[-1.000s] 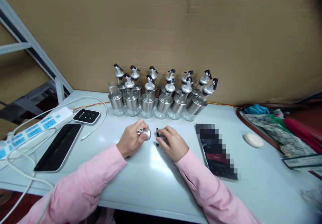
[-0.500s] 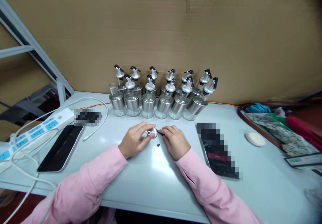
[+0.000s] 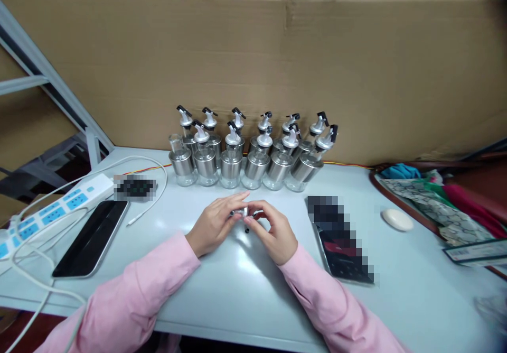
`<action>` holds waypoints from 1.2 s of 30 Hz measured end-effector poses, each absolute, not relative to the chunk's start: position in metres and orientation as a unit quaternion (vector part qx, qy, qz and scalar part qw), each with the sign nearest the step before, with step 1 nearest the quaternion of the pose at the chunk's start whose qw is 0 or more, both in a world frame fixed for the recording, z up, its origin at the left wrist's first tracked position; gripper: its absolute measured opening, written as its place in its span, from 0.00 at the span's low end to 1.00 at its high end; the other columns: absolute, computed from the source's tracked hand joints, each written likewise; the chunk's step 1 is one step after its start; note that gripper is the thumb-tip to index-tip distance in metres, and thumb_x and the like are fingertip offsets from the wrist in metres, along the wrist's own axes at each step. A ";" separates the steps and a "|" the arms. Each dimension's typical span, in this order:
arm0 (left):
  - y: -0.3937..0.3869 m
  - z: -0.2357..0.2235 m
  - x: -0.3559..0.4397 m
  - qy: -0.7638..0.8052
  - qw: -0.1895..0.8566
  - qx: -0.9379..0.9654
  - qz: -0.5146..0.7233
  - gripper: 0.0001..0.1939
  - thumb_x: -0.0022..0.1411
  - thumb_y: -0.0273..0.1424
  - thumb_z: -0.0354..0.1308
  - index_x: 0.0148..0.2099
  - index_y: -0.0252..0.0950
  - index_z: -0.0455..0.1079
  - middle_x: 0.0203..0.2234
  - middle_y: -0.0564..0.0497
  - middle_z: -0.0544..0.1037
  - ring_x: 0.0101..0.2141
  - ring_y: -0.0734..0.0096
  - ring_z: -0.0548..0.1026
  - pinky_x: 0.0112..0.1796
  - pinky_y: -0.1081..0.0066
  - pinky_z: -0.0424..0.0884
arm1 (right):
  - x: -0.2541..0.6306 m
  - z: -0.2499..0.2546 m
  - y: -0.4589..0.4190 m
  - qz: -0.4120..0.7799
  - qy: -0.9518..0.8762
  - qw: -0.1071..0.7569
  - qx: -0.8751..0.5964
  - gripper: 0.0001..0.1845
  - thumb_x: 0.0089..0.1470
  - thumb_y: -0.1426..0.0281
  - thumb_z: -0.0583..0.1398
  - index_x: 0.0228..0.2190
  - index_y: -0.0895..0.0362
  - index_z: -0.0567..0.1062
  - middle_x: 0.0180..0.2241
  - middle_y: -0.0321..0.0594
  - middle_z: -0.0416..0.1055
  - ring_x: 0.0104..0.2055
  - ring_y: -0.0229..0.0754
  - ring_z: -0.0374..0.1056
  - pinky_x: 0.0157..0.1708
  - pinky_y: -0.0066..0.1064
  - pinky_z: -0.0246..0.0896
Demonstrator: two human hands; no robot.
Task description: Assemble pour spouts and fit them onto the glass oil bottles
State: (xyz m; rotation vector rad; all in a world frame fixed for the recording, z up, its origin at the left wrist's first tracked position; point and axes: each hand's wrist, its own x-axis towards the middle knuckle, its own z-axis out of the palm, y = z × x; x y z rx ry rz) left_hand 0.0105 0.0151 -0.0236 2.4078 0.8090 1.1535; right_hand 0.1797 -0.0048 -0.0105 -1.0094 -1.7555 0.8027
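My left hand (image 3: 212, 225) is closed around a silver pourer spout (image 3: 245, 212) from a bottle top, its small nozzle pointing left between thumb and fingers. My right hand (image 3: 275, 231) meets it from the right, thumb and fingertips closed at the pourer's base. A small black part (image 3: 256, 214) shows between those right fingers; its shape is mostly hidden. Just below the fingertips, a tiny black piece (image 3: 247, 231) lies on the table. Behind both hands stand two rows of glass bottles with steel sleeves (image 3: 231, 166). The front-left bottle (image 3: 182, 164) has an uncovered neck; the others carry silver pourers with black levers.
Left on the table (image 3: 222, 300) are a power strip (image 3: 59, 207), a phone (image 3: 91, 239), a blurred-out dark device (image 3: 137, 187) and a white cable (image 3: 137, 218). To the right lie a dark flat packet (image 3: 336, 247), a white oval object (image 3: 397, 219) and cloths (image 3: 428, 200). Cardboard (image 3: 237, 52) rises behind.
My right hand has picked the small black part off the table and brought it against the pourer. My left hand has moved slightly right, turning the pourer. The tiny black piece stays on the table.
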 end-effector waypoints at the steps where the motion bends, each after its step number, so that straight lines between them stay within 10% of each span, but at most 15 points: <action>1: 0.015 -0.023 0.010 0.284 0.177 0.853 0.401 0.14 0.65 0.28 0.45 0.53 0.37 0.58 0.54 0.43 0.65 0.54 0.66 0.63 0.51 0.61 0.63 | 0.180 -0.011 -0.005 0.322 -0.709 0.470 -0.414 0.07 0.53 0.69 0.57 0.36 0.57 0.70 0.32 0.41 0.69 0.34 0.41 0.66 0.34 0.32 0.63; 14: 0.017 -0.022 0.009 0.288 0.108 0.859 0.410 0.14 0.60 0.34 0.54 0.47 0.36 0.59 0.37 0.46 0.73 0.37 0.66 0.72 0.39 0.65 0.68 | 0.180 -0.009 -0.007 0.266 -0.724 0.487 -0.411 0.06 0.51 0.71 0.60 0.34 0.56 0.70 0.29 0.38 0.66 0.31 0.39 0.62 0.31 0.31 0.61; 36: 0.017 -0.027 0.009 0.295 0.082 0.848 0.432 0.15 0.59 0.26 0.55 0.49 0.37 0.58 0.39 0.45 0.67 0.39 0.65 0.68 0.38 0.65 0.69 | 0.181 -0.005 -0.009 0.162 -0.734 0.493 -0.438 0.08 0.50 0.75 0.56 0.34 0.55 0.71 0.37 0.43 0.65 0.43 0.47 0.60 0.43 0.41 0.58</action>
